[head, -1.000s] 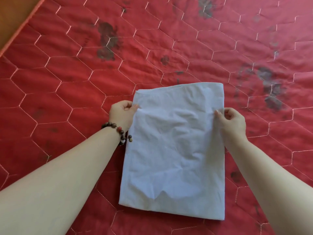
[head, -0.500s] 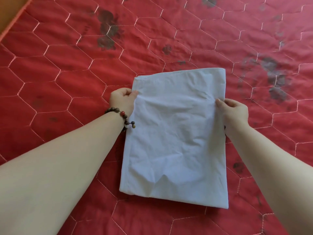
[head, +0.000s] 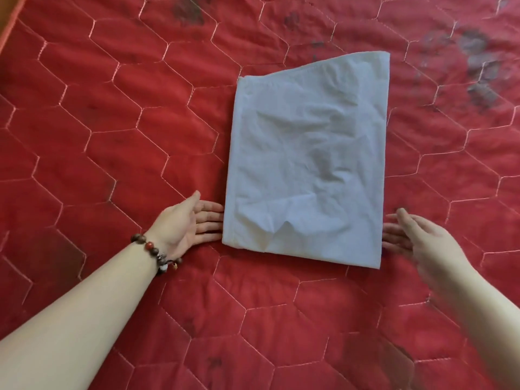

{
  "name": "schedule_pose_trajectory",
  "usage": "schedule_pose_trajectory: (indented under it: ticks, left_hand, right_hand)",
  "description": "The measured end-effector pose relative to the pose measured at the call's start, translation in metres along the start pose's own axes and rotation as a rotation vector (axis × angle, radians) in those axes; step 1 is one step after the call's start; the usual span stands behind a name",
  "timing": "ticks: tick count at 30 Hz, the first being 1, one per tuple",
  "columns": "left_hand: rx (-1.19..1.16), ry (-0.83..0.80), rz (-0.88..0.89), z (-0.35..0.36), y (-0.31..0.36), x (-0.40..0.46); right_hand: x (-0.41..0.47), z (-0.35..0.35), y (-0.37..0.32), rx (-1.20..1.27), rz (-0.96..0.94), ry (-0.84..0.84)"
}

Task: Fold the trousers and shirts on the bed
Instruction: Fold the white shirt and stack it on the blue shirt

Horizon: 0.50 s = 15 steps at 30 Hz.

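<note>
Folded white garment [head: 308,161] lies flat on the red quilted bed [head: 112,122], well in from its edges. Left hand [head: 187,220] and right hand [head: 416,240] flank its near corners, fingers straight, gripping nothing, probably to slide under and lift

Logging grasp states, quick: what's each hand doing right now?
Left hand: open, fingertips at the folded white garment edge.
Right hand: open, holding nothing.
</note>
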<state>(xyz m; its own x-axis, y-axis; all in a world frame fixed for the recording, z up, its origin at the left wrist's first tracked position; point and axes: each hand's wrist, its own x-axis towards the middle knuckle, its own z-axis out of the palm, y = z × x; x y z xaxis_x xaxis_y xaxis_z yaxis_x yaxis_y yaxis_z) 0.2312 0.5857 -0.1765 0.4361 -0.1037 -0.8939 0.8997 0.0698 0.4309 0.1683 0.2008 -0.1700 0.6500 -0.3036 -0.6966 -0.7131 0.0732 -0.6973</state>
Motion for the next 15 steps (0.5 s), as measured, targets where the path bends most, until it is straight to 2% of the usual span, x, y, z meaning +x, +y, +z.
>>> schedule_pose_trajectory:
  ticks: [3, 6, 8, 11, 15]
  left_hand:
    - [0.092, 0.081, 0.053, 0.0, -0.025, -0.012]
    - [0.319, 0.187, 0.156, 0.003, -0.042, -0.023]
    - [0.339, 0.209, 0.184, 0.007, -0.054, -0.03]
    - [0.303, 0.259, 0.212, 0.019, -0.071, -0.033]
    - [0.451, 0.46, 0.408, 0.041, -0.085, -0.025]
  right_hand:
    - [-0.024, 0.0, 0.029, -0.047, 0.046, -0.001]
    - [-0.036, -0.002, 0.05, -0.21, -0.009, 0.101]
    - [-0.041, 0.002, 0.059, -0.264, -0.015, 0.139]
    - [-0.047, 0.016, 0.067, -0.083, 0.044, 0.113]
    - [-0.055, 0.03, 0.069, 0.1, 0.047, 0.123]
